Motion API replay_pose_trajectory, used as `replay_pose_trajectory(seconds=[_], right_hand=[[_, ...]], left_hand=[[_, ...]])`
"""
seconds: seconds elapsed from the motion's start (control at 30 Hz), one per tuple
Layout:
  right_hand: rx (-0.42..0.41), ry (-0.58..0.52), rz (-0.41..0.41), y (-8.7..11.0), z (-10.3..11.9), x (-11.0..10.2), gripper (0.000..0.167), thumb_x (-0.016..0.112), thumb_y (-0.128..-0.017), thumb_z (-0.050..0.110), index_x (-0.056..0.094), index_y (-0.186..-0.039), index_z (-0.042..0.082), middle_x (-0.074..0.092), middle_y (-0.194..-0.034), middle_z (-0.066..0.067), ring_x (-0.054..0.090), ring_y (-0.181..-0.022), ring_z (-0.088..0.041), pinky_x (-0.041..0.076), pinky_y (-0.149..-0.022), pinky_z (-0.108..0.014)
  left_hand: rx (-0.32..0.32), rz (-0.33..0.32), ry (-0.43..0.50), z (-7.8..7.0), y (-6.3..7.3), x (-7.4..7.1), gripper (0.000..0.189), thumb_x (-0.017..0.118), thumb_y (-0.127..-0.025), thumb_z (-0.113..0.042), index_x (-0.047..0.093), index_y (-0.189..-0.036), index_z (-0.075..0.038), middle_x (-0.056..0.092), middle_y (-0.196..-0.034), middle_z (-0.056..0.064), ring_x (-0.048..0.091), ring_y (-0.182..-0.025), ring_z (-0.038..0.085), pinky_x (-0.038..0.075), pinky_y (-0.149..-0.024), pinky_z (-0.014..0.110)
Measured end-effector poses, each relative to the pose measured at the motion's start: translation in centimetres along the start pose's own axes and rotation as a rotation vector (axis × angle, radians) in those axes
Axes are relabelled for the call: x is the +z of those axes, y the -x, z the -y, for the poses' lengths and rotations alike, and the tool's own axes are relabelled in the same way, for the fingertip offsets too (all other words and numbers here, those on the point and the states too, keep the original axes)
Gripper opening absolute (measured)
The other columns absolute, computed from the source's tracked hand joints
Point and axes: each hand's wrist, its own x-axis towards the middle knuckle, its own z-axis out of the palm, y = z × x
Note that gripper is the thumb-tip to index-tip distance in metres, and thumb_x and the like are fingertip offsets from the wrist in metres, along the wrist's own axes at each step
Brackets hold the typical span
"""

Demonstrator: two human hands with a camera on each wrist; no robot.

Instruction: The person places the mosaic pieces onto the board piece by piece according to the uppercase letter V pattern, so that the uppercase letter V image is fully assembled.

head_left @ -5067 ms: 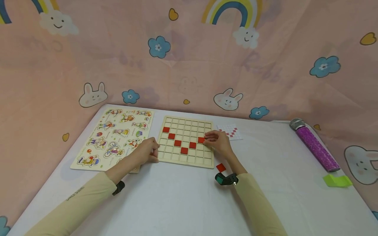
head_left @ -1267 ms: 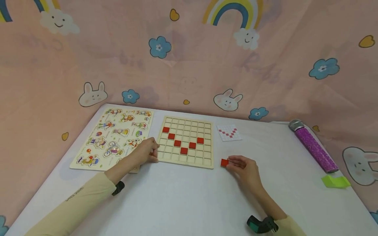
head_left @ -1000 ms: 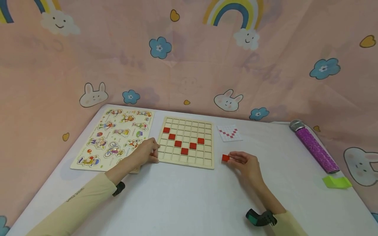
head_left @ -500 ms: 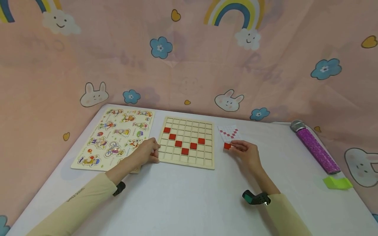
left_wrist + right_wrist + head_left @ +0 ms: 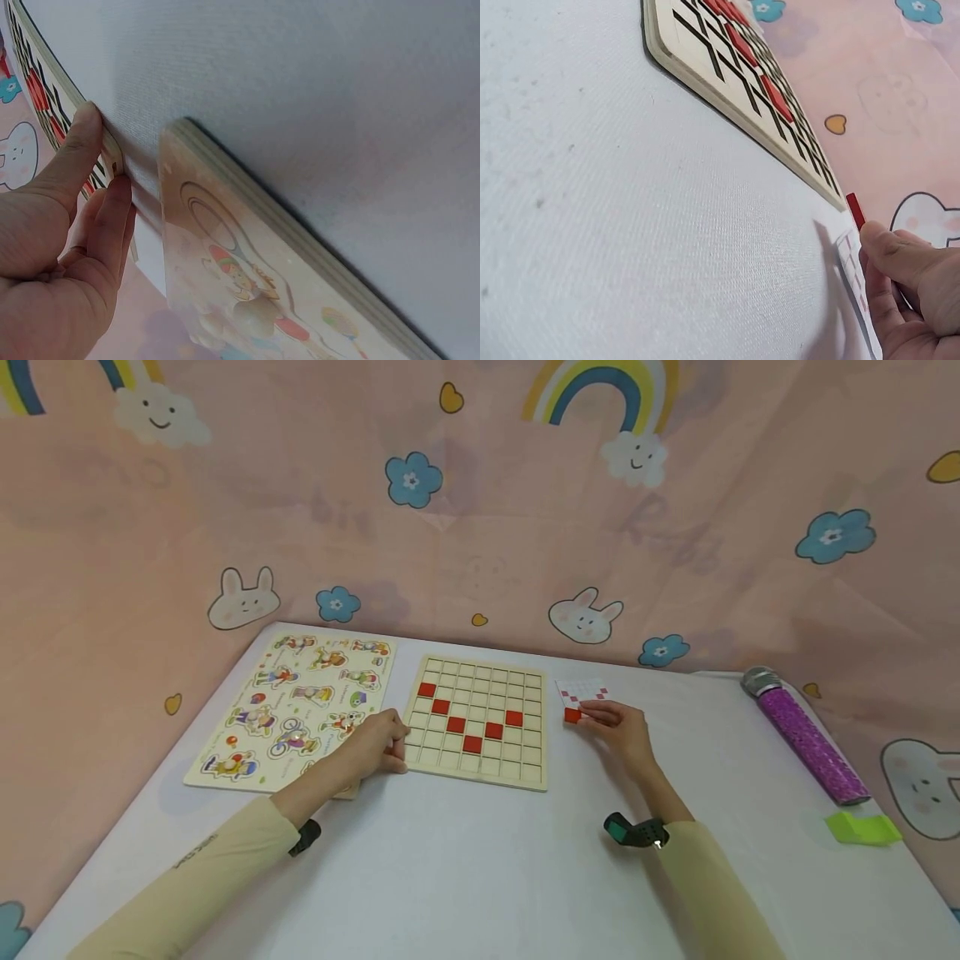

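A wooden grid board (image 5: 480, 693) carries several red square tiles in a V shape, one of them a red tile (image 5: 472, 744) at the low point. My left hand (image 5: 375, 743) pinches the board's left edge near its front corner; in the left wrist view the thumb (image 5: 84, 131) lies along that edge. To the right of the board, my right hand (image 5: 621, 731) pinches another red tile (image 5: 572, 716) between thumb and fingertips. In the right wrist view that red tile (image 5: 856, 211) is held above the table. A white pattern card (image 5: 577, 687) lies behind this hand, partly hidden by it.
A wooden picture puzzle (image 5: 288, 710) with cartoon figures lies at the left, close beside the left forearm. At the far right are a glittery purple microphone (image 5: 813, 743) and a bright green piece (image 5: 862, 829). A pink printed backdrop (image 5: 480, 510) stands behind the white table (image 5: 465, 868).
My right hand left the board's right side, picked up the loose red tile from the table and moved it away from me, up to the pattern card. My left hand stayed at the board's edge.
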Motion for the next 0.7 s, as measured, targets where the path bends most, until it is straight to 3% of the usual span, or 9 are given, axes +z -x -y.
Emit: replay_pose_trajectory(seconds=[0.27, 0.7], right_hand=[[-0.03, 0.012, 0.013, -1.1, 0.2, 1.0, 0.035, 0.066, -0.088, 0.005, 0.061, -0.121, -0.003, 0.065, -0.116, -0.02, 0.061, -0.112, -0.03, 0.045, -0.091, -0.023], [-0.063, 0.003, 0.008, -2.2, 0.9, 3.0, 0.034, 0.068, -0.086, 0.0, 0.062, -0.118, -0.006, 0.066, -0.113, -0.022, 0.063, -0.108, -0.031, 0.046, -0.093, -0.035]], left_hand=[[-0.001, -0.001, -0.024, 0.0, 0.0, 0.0, 0.026, 0.079, -0.071, 0.004, 0.057, -0.061, -0.005, 0.058, -0.103, 0.014, 0.054, -0.113, 0.036, 0.048, -0.085, 0.037], [-0.012, -0.001, -0.027, 0.0, 0.0, 0.1, 0.028, 0.08, -0.071, 0.003, 0.055, -0.061, -0.006, 0.058, -0.101, 0.014, 0.056, -0.11, 0.036, 0.043, -0.073, 0.028]])
